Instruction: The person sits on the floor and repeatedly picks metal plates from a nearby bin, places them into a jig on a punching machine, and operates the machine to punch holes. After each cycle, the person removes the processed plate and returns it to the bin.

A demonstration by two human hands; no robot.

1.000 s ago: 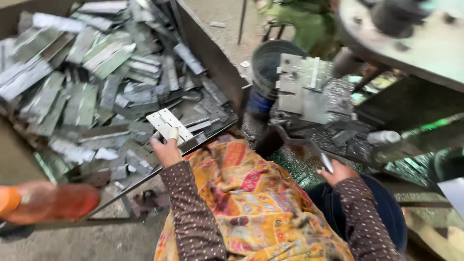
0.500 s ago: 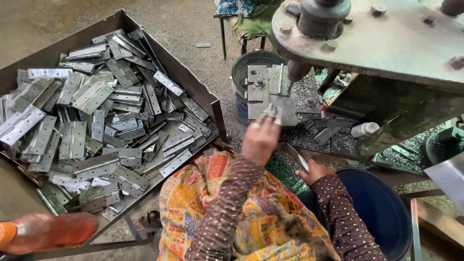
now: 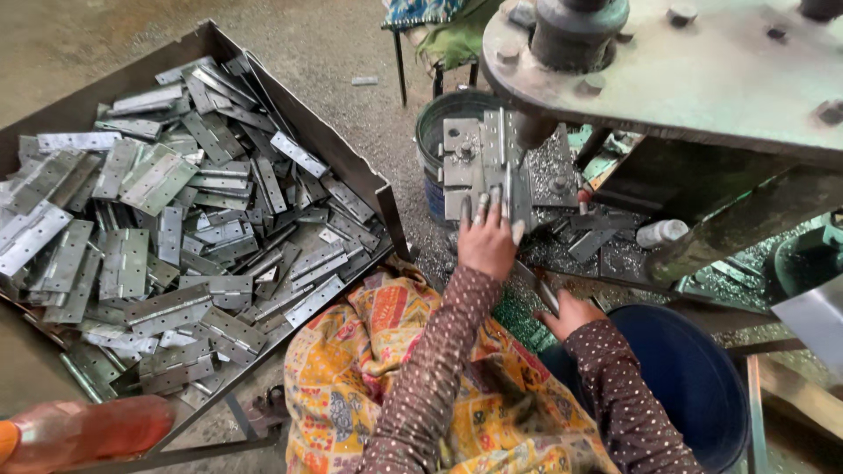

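My left hand (image 3: 486,241) reaches forward and holds a flat metal hinge (image 3: 493,168) against the bed of a heavy press machine (image 3: 702,79), under its round ram (image 3: 575,31). My right hand (image 3: 569,312) rests lower, near the press edge, with a thin metal rod (image 3: 538,285) in its fingers. Both arms wear brown dotted sleeves. A yellow patterned cloth (image 3: 395,369) covers my lap.
A large dark metal tray (image 3: 351,162) at the left holds several loose hinges (image 3: 176,228). A dark bucket (image 3: 439,132) stands behind the press bed. A blue tub (image 3: 694,386) sits at the lower right. An orange bottle (image 3: 79,430) lies at the lower left. Metal shavings cover the ground.
My left hand took a hinge from the tray, swung it right, and now presses it on the machine bed. The view shifted up and left. My right hand stayed near the press edge.
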